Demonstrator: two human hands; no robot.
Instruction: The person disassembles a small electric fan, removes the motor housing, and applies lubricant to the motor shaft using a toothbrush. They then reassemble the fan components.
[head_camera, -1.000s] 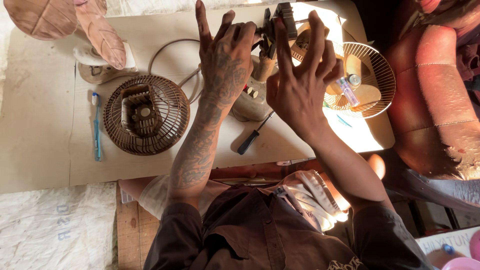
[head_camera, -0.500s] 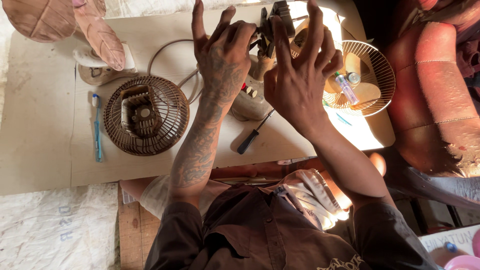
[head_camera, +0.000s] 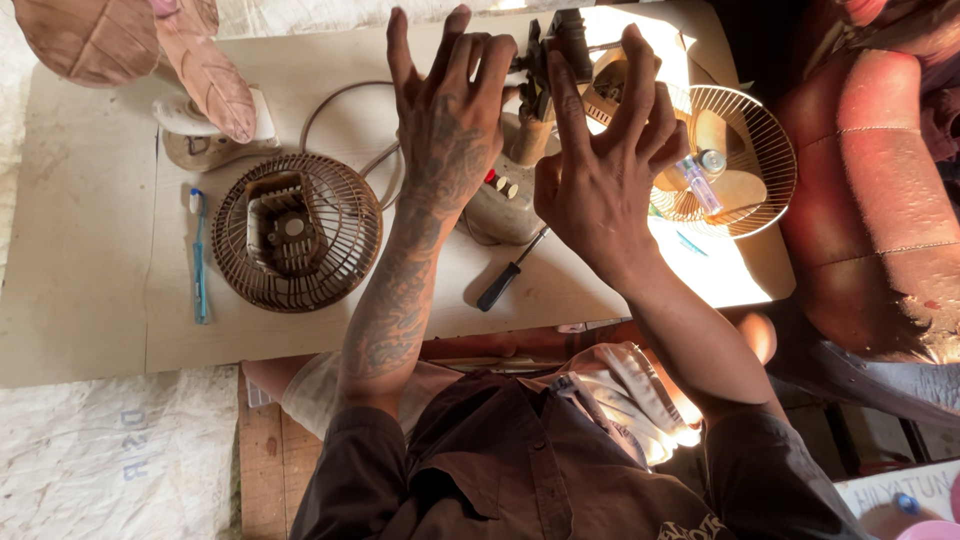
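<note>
Both my hands are raised over a dismantled fan on a pale board (head_camera: 90, 250). My tattooed left hand (head_camera: 450, 115) has its fingers spread upward, just left of the dark motor unit (head_camera: 550, 40). My right hand (head_camera: 610, 165) is also spread, its forefinger reaching up beside the motor. I see nothing gripped in either hand. Below them lies the beige fan base (head_camera: 495, 210) with its buttons. A black-handled screwdriver (head_camera: 510, 275) rests beside my right wrist.
A brown rear fan guard (head_camera: 295, 230) lies at left, a blue toothbrush (head_camera: 198, 255) beside it. A wire front guard (head_camera: 745, 160) at right holds a lighter and small parts. Brown fan blades (head_camera: 200, 70) sit top left. A red cushion (head_camera: 880, 200) borders the right.
Both hands have shifted slightly left and up against the motor. The fingers of my left hand are drawn a little closer together. Nothing on the board has moved.
</note>
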